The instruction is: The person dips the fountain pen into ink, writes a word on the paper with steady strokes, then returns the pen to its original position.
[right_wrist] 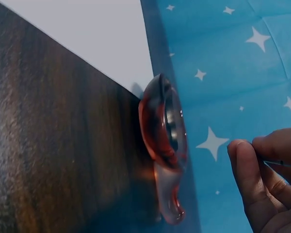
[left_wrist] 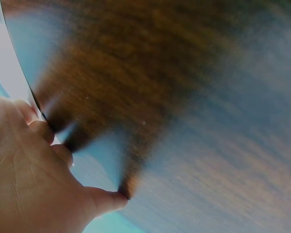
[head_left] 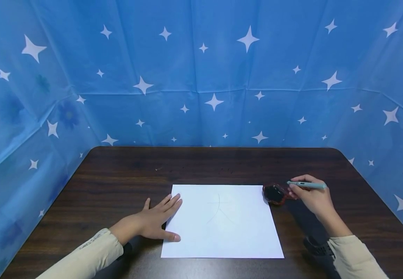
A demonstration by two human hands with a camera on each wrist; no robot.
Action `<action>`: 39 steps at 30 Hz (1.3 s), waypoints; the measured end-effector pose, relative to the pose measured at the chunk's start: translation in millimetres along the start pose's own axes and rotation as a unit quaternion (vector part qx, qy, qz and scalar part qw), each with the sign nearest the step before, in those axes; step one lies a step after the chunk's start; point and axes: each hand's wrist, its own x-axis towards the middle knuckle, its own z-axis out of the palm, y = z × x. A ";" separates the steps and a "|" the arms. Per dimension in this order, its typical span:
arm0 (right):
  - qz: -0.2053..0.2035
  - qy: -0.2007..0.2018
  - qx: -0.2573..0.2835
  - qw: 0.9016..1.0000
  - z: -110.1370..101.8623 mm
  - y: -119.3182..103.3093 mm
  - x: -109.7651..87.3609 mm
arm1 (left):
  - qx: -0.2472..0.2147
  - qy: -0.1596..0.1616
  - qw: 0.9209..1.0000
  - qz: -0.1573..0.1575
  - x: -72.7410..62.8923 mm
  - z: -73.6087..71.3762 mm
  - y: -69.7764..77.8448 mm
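Observation:
A white sheet of paper [head_left: 243,236] lies on the dark table, bearing a few faint thin strokes [head_left: 219,202]: a curved upright one, a crossbar and slanting lines below. My left hand [head_left: 156,220] rests spread over the paper's left edge, fingers straight, thumb on the sheet. At the right, my right hand [head_left: 312,197] pinches a light teal pen [head_left: 313,185] between thumb and fingers, its barrel lying nearly level. Just left of that hand, at the sheet's upper right corner, sits a reddish translucent dish [right_wrist: 150,127] with a dark middle and a curved handle [right_wrist: 169,194].
The wood-grain table [head_left: 131,170] has rounded far corners. A blue cloth with white stars [head_left: 194,69] hangs behind it and along both sides. A black strap [head_left: 318,248] shows at the right sleeve's cuff.

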 end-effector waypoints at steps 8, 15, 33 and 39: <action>0.002 0.007 -0.008 1.000 -0.4 7.6 -1.5 | 0.001 0.001 1.000 0.002 -0.4 0.7 0.0; 0.002 0.001 0.005 1.000 -0.7 14.0 -3.5 | 0.000 0.002 1.000 0.005 -0.1 1.1 -0.7; 0.138 -0.117 0.408 0.895 -21.6 20.1 -1.2 | 0.001 -0.001 1.000 0.001 0.3 2.0 -1.6; 0.133 -0.129 0.434 0.882 -22.0 20.3 0.0 | 0.005 -0.002 1.000 0.000 1.7 2.1 -2.4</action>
